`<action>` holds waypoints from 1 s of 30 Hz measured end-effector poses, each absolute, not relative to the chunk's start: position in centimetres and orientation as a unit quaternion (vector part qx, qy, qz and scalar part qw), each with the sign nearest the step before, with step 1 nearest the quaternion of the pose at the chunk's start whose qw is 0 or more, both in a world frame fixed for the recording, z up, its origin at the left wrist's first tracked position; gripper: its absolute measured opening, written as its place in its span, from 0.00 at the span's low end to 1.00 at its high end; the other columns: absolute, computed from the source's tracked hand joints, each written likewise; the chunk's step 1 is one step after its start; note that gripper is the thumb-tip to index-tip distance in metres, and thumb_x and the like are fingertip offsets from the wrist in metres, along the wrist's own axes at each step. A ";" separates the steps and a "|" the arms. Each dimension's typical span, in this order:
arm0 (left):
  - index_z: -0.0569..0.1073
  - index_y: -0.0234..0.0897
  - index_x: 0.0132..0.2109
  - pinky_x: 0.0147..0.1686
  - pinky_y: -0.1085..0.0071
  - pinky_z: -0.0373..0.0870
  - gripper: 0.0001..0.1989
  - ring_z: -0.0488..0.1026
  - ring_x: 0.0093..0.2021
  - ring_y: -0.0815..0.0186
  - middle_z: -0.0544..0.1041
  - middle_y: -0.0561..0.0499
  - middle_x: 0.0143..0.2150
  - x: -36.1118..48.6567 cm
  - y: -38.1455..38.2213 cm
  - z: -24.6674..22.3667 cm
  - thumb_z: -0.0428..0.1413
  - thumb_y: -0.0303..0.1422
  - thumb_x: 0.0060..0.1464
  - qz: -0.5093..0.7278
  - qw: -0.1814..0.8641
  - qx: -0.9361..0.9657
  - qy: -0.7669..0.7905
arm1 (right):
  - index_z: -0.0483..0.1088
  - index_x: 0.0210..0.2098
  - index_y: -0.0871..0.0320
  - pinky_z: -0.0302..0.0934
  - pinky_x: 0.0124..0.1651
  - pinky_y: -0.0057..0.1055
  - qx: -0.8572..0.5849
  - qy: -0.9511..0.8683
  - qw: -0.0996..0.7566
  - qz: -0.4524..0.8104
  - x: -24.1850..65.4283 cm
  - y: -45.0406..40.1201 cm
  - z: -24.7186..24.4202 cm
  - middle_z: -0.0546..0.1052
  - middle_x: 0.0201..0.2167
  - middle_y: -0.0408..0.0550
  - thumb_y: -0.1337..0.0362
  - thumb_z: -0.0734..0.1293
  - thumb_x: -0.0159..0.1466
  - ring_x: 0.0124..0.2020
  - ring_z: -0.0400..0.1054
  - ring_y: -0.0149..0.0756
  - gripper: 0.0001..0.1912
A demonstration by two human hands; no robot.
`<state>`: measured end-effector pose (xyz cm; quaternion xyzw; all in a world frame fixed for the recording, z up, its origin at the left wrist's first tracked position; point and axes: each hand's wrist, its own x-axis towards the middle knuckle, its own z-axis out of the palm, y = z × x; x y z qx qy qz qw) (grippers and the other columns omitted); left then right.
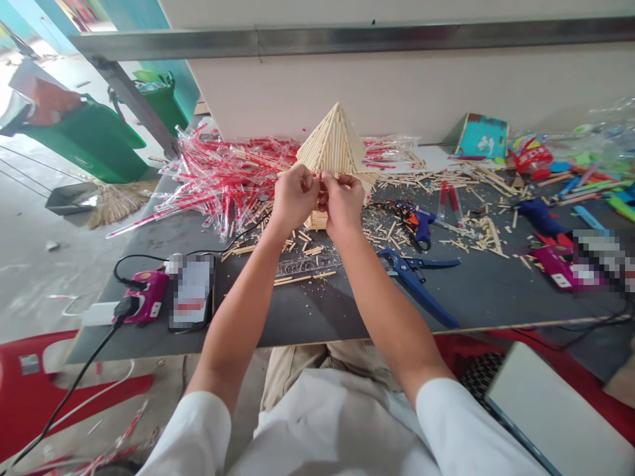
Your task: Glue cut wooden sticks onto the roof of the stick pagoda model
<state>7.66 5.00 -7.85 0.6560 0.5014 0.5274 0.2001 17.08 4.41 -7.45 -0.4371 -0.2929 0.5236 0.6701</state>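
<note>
L hand is curled w/ thumb & fingers pinched, up at the front of the pointed pale-wood stick roof. R hand is pinched the same way just beside it, fingertips nearly meeting. A tiny red bit shows btwn them; can't tell which hand has it, or what it is. The roof stands upright at the ctr. rear of the dark grey tabletop, its lower front partly hidden by both hands; a small pale-wood stick base shows below, btwn the wrists.

Left of the roof: big heap of clear-and-red plastic wrappers. Loose pale sticks lie scattered around, mostly on the R side, w/ a blue-and-orange glue gun among them. Nearer the front edge: clear plastic ruler btwn the forearms, blue-handled cutter to the R, black-edged phone & magenta power block to the L. Teal painted panel leans at the rear R. Green bin is off the tabletop, far L.
</note>
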 end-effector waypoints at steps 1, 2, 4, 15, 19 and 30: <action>0.56 0.41 0.26 0.24 0.72 0.58 0.16 0.59 0.23 0.73 0.62 0.56 0.22 7.6 5.0 -7.9 0.56 0.25 0.53 0.527 0.204 0.656 0.500 | 0.50 0.37 0.48 0.51 0.18 0.26 -0.435 -0.288 0.671 0.526 17.1 4.4 -7.4 0.71 0.23 0.31 0.51 0.76 0.58 0.16 0.59 0.24 0.28; 0.56 0.40 0.26 0.24 0.72 0.57 0.16 0.59 0.23 0.73 0.62 0.56 0.22 7.5 5.1 -7.9 0.56 0.26 0.53 0.526 0.209 0.656 0.499 | 0.50 0.37 0.48 0.51 0.18 0.26 -0.434 -0.285 0.672 0.528 17.1 4.4 -7.4 0.71 0.24 0.31 0.53 0.76 0.58 0.16 0.59 0.23 0.28; 0.55 0.40 0.26 0.23 0.73 0.57 0.16 0.58 0.23 0.74 0.61 0.56 0.22 7.5 5.1 -7.9 0.57 0.27 0.53 0.525 0.219 0.656 0.496 | 0.50 0.37 0.48 0.51 0.18 0.25 -0.436 -0.283 0.671 0.528 17.2 4.4 -7.3 0.71 0.24 0.31 0.54 0.77 0.58 0.16 0.59 0.23 0.28; 0.55 0.40 0.26 0.24 0.72 0.57 0.17 0.60 0.24 0.73 0.60 0.56 0.22 7.4 5.4 -8.1 0.57 0.23 0.54 0.527 0.224 0.657 0.490 | 0.51 0.36 0.49 0.51 0.18 0.24 -0.429 -0.286 0.665 0.540 17.7 4.9 -7.3 0.73 0.24 0.31 0.64 0.77 0.55 0.17 0.60 0.22 0.28; 0.55 0.40 0.26 0.25 0.71 0.57 0.18 0.60 0.24 0.73 0.60 0.56 0.23 7.4 5.3 -8.0 0.57 0.22 0.55 0.524 0.223 0.660 0.490 | 0.52 0.35 0.49 0.50 0.17 0.23 -0.424 -0.287 0.662 0.548 17.9 4.9 -7.3 0.72 0.20 0.30 0.63 0.79 0.53 0.16 0.60 0.23 0.29; 0.55 0.40 0.26 0.23 0.73 0.57 0.19 0.63 0.23 0.74 0.59 0.57 0.21 7.4 5.4 -7.9 0.57 0.20 0.53 0.531 0.231 0.657 0.483 | 0.55 0.32 0.50 0.58 0.20 0.23 -0.419 -0.288 0.668 0.544 18.0 5.3 -7.3 0.74 0.20 0.32 0.59 0.82 0.50 0.16 0.59 0.21 0.30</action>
